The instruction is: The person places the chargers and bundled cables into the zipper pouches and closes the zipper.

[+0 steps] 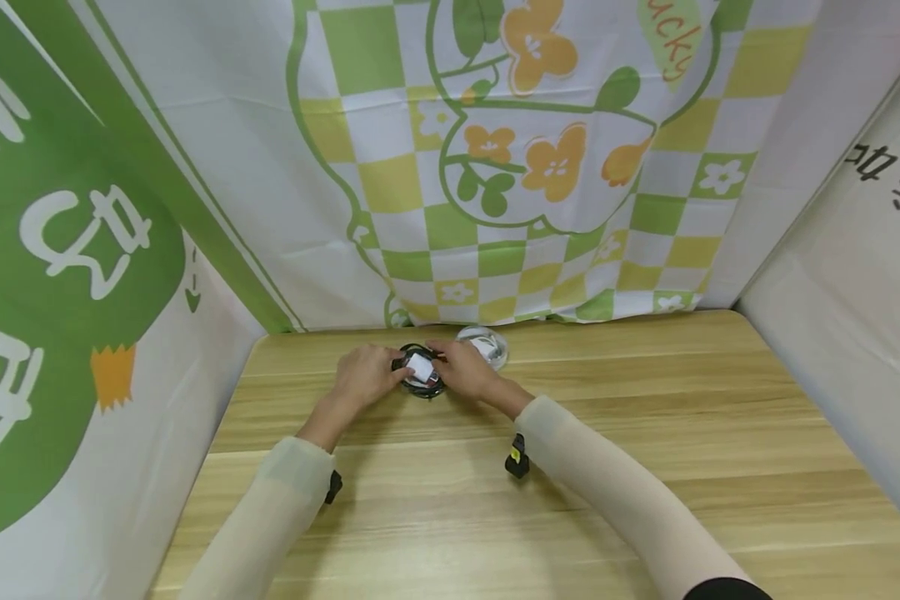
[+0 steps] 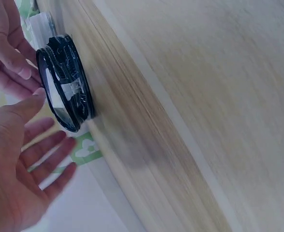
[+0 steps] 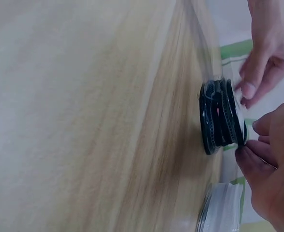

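Note:
A round, clear-topped case with black zip edging [image 1: 430, 388] stands on the wooden table near its back edge, and something white shows through its top. My left hand [image 1: 365, 375] is at its left side. In the left wrist view its thumb [image 2: 33, 102] meets the rim while the other fingers spread apart. From the other side, my right hand [image 3: 273, 162] pinches the upper rim of the black-edged case [image 3: 213, 118] with its fingertips. Just behind the right hand lies a similar round case with white edging [image 1: 499, 354], partly covered by that hand.
The wooden table [image 1: 450, 500] reaches toward me below both forearms. A printed cloth [image 1: 450, 242] hangs along the back edge, with more cloth at left and right. Black wrist-worn devices [image 1: 517, 457] hang under the sleeves.

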Demonstrator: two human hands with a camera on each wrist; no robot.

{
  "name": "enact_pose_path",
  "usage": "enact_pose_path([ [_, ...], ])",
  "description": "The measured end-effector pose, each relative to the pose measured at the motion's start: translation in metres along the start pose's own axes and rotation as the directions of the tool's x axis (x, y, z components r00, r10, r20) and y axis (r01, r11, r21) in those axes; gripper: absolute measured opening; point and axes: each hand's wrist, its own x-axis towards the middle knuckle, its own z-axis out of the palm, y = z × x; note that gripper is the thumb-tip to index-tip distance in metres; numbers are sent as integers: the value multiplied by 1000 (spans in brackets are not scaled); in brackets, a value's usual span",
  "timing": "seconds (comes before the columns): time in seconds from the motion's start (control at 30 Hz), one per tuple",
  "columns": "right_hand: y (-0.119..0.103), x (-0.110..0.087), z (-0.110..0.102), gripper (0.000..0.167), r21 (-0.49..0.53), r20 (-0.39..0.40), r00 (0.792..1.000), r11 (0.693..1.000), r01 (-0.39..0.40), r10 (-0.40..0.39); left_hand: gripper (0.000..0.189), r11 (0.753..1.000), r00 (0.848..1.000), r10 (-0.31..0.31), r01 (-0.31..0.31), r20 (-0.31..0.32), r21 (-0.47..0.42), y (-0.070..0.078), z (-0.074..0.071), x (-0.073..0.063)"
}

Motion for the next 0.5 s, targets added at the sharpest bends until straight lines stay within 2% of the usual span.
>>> enact_pose_path([
  [0.17,-4,-11,-5,38,6,-93,996,1000,2,-2,40,989,991,132,-133,-16,-57,1,1,2],
  [0.27,-4,-18,-7,38,32,-128,991,999,-21,25,42,978,985,174,-173,-1,-120,0,1,4],
  [0.37,-2,-25,-8,38,57,-150,987,997,-44,53,45,960,980,196,-187,26,-209,-2,1,6],
  [0.5,0,-33,-8,39,86,-145,985,993,-80,92,50,935,977,202,-170,73,-310,-6,4,7],
])
